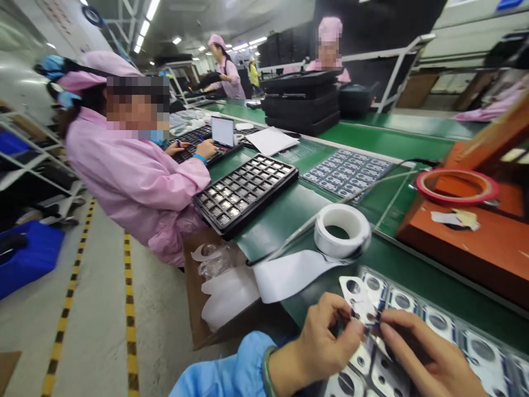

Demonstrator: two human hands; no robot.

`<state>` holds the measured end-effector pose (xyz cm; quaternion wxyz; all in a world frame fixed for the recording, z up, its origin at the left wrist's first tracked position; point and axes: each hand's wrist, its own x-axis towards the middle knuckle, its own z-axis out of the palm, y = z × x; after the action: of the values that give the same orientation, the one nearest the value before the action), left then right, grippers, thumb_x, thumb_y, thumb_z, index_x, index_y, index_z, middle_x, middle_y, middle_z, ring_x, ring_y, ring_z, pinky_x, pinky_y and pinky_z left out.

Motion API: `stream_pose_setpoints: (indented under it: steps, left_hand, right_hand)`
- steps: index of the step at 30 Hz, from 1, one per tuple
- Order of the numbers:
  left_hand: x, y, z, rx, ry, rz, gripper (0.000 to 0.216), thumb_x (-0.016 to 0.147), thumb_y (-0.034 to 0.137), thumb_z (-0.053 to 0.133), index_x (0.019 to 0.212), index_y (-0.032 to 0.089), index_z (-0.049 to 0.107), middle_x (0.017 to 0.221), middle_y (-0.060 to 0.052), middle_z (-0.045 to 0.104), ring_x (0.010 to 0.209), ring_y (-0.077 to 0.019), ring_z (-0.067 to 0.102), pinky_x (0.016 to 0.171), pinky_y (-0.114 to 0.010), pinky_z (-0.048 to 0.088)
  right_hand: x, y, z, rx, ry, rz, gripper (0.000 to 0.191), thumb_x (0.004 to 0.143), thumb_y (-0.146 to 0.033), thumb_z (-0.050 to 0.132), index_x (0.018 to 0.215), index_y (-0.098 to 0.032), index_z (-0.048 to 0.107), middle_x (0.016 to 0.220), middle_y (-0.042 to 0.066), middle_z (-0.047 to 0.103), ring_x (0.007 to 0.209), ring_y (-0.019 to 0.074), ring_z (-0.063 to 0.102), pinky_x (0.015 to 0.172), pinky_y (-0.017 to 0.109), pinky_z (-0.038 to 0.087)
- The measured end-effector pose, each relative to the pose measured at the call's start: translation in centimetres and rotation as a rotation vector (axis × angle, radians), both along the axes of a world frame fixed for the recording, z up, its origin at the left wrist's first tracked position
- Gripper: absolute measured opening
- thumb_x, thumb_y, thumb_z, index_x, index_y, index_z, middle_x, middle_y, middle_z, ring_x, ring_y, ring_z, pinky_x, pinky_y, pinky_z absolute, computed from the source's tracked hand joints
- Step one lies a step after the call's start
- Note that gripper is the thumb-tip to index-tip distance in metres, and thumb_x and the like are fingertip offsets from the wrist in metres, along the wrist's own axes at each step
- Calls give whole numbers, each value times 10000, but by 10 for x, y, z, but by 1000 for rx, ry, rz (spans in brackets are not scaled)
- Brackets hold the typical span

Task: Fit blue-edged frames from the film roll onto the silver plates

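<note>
A small flat white plate with a round hole (352,286) is held up in front of me, over several similar parts. My left hand (318,342) pinches its lower left edge between thumb and fingers. At the plate's lower right corner, the thumb and forefinger of my right hand (432,353) are closed; a small dark bit shows at their tips, too small to name. Under my hands lie metallic plates with holes (386,375). A clear tray of white and blue plates (438,320) runs off behind my right hand.
A roll of white tape (343,230) trails a strip over the table edge above a cardboard box (194,309). Red tape (457,186) sits on an orange fixture (467,242). A black tray (248,190) and a sheet of parts (347,171) lie beyond. A co-worker (136,160) sits left.
</note>
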<state>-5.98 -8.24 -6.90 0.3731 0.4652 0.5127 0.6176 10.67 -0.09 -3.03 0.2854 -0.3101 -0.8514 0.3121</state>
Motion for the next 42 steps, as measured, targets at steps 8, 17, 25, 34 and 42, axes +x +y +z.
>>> stream_pose_setpoints:
  steps: [8,17,25,34,42]
  left_hand:
    - [-4,2,8,4,-129,-3,103,884,204,570,905,198,469,694,3,659,619,-113,643,597,-198,514]
    - [-9,6,15,45,-180,-41,123,869,121,583,888,212,501,705,55,671,620,-70,658,621,-150,545]
    - [-10,10,17,46,-183,-38,150,843,85,593,862,202,502,701,68,644,593,-58,652,622,-146,556]
    - [-9,8,15,69,-98,-35,154,830,92,604,862,209,509,722,64,614,566,-45,616,562,-118,522]
    - [-12,6,12,68,-62,-45,134,841,107,595,880,204,513,708,47,606,561,-65,619,545,-134,526]
  right_hand:
    - [-12,-5,15,-10,20,102,159,927,-174,472,1067,-236,515,885,-4,633,763,108,619,690,199,496]
    - [-15,-4,12,52,21,106,175,938,-143,445,1096,-184,510,902,28,642,796,138,618,704,248,477]
    - [-12,3,15,416,-151,133,161,925,-119,429,1052,-136,527,802,59,627,686,178,574,584,291,422]
    - [-8,7,22,726,-272,116,172,933,-118,441,1056,-136,560,736,47,619,608,175,528,523,308,351]
    - [-21,-11,27,-307,55,-169,181,955,-327,480,1022,-172,545,606,-45,553,467,95,539,461,207,422]
